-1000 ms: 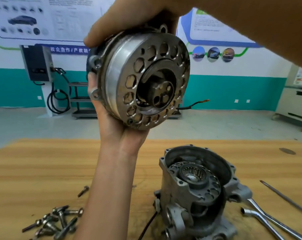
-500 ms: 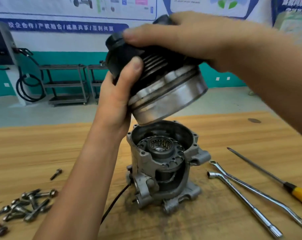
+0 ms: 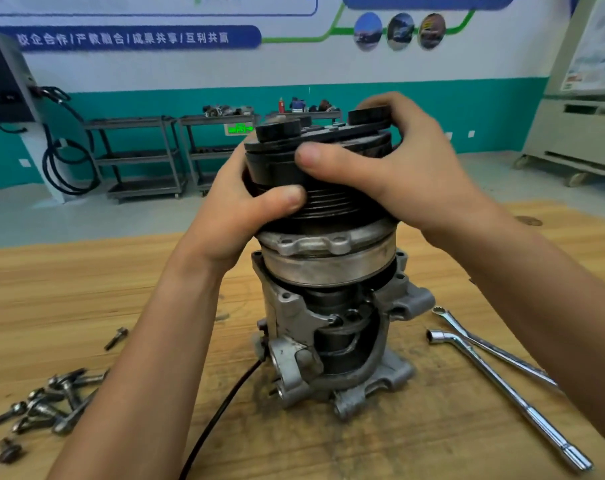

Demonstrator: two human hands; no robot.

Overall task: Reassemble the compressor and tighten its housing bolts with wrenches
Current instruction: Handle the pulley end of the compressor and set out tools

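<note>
Two hands clasp the compressor's upper section point(image 3: 329, 263): the left hand point(image 3: 238, 216) curls round its black ribbed pulley from the near left with the thumb pressed on the grooves, and the right hand point(image 3: 408, 174) wraps over it from the right. That section sits in the mouth of the lower housing point(image 3: 294, 327) (slightly tilted, it seems), which stands upright on the wooden worktop point(image 3: 86, 289). Loose bolts point(image 3: 48, 400) lie at the left, and two crossed wrenches point(image 3: 469, 348) at the right.
</note>
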